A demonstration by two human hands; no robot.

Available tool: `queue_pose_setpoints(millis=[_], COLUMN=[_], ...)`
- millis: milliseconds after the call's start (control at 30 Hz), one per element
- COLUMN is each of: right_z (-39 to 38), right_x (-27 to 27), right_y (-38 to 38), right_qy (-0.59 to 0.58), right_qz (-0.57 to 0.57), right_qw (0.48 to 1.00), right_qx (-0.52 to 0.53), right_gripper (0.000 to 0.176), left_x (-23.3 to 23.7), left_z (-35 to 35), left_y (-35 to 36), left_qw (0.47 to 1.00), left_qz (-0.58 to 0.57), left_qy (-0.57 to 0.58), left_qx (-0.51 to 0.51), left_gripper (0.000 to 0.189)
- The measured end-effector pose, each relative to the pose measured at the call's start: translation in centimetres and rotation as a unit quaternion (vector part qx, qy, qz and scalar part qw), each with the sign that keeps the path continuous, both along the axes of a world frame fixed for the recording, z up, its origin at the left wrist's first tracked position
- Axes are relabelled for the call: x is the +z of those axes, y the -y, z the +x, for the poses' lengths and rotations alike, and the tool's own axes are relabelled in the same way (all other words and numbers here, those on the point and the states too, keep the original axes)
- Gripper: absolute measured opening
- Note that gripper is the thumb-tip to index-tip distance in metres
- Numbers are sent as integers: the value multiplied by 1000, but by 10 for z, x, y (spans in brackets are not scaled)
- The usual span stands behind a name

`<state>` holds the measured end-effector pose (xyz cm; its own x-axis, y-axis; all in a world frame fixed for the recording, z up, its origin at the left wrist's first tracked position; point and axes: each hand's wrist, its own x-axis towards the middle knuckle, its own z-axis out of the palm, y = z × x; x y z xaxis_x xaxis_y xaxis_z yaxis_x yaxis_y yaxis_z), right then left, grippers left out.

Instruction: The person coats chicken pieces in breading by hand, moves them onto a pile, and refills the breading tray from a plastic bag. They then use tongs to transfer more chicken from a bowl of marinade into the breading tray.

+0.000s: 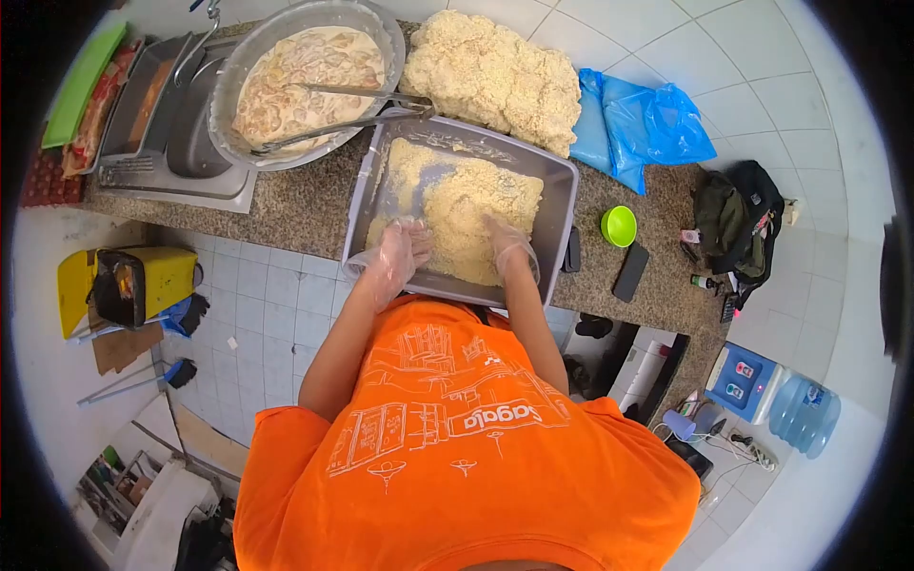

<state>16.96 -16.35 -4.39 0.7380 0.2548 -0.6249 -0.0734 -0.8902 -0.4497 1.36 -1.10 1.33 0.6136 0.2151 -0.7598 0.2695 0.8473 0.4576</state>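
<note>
Grey tray (564, 205) w/ crumbs (466, 200) under L grip (400, 252) & R grip (509, 249), both open, flat.

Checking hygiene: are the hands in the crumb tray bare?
No: the left hand and right hand both wear clear plastic gloves as they rest on the crumbs in the tray.

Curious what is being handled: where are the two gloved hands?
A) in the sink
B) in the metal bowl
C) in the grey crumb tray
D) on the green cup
C: left hand and right hand both lie on crumbs inside the grey tray.
</note>
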Motion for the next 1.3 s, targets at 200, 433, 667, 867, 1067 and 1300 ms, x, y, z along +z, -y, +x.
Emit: queue_pose_setpoints(millis=[200, 433, 667, 867, 1067, 1300], right_z=[-10, -26, 15, 98, 215, 292], right_x=[44, 119, 96, 124, 150, 144], right_y=[-10, -10, 22, -20, -135, -261], right_qy=[7, -21, 0, -126, -69, -24], right_qz=[-54, 42, 172, 370, 354, 195], right_qw=[997, 993, 984, 920, 932, 949], right_qx=[52, -107, -44, -26, 41, 245], right_gripper=[70, 77, 75, 86, 81, 71], left_x=[-4, -14, -6, -37, -23, -39], left_z=[-1, -3, 2, 0, 0, -4], left_y=[-1, -6, -5, -3, -2, 2], left_qw=[999, 998, 999, 998, 997, 995], left_qz=[-33, -3, 28, 2, 7, 1], left_qy=[-11, -12, -24, -15, -24, -37], left_qx=[39, 61, 25, 64, 67, 91], left_gripper=[54, 53, 56, 48, 57, 56])
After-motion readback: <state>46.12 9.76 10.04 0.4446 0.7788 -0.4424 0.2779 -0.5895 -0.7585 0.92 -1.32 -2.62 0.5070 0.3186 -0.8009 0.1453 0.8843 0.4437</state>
